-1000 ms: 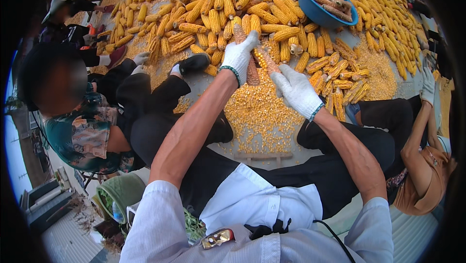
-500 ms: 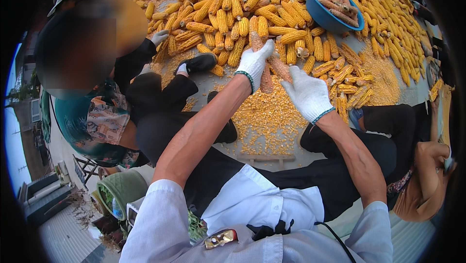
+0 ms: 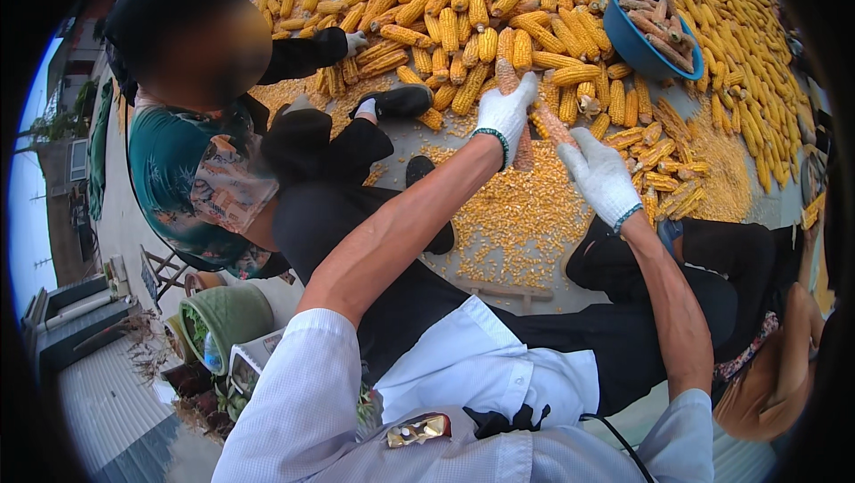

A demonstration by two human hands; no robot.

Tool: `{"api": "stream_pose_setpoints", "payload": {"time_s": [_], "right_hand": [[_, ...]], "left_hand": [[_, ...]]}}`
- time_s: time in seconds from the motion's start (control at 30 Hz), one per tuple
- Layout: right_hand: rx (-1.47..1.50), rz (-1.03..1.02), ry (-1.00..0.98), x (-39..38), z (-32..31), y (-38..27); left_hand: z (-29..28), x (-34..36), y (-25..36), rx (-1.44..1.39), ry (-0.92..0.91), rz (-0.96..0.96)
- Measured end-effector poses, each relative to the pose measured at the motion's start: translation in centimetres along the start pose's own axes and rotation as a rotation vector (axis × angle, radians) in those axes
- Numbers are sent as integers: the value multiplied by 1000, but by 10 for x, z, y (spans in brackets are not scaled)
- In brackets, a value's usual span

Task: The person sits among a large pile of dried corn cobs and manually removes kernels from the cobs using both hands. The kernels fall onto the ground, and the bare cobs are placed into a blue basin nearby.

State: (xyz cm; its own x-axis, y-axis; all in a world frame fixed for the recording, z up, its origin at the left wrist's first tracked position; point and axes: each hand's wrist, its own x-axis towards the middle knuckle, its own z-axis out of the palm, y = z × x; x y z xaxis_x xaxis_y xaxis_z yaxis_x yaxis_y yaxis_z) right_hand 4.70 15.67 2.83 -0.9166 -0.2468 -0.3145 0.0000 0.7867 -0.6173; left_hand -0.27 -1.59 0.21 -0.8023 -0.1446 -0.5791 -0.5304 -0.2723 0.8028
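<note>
My left hand, in a white knit glove with a green cuff, is closed round a mostly bare corncob that sticks out above and below the fist. Beside it my right hand, gloved too, grips the lower end of a partly shelled corn ear. Some yellow kernels still show on that ear's upper end, which points toward the left hand. Below both hands, loose kernels lie scattered on the grey ground.
Unshelled corn ears are heaped ahead, with a smaller group at the right. A blue basin holds bare cobs. A person sits close at my left, another person at my right. A wooden piece lies between my feet.
The view has shifted, so the heap and basin sit further right. The ear in my right hand now shows kernels on its upper end. Both hands keep their grips.
</note>
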Motion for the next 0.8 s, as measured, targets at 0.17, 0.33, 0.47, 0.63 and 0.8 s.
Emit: {"api": "stream_pose_setpoints", "payload": {"time_s": [0.17, 0.33, 0.47, 0.63, 0.8], "right_hand": [[-494, -29, -41, 3, -4, -6], [-584, -52, -56, 5, 13, -1], [-563, -80, -74, 7, 16, -7], [-357, -114, 46, 8, 13, -10], [339, 135, -40, 16, 16, 5]], "left_hand": [[-2, 7, -5, 23, -48, -9], [-1, 23, -30, 80, -90, 1], [-7, 33, -36, 141, 11, 11], [-7, 27, -19, 19, 22, 8], [0, 22, -14, -97, 62, 88]]}}
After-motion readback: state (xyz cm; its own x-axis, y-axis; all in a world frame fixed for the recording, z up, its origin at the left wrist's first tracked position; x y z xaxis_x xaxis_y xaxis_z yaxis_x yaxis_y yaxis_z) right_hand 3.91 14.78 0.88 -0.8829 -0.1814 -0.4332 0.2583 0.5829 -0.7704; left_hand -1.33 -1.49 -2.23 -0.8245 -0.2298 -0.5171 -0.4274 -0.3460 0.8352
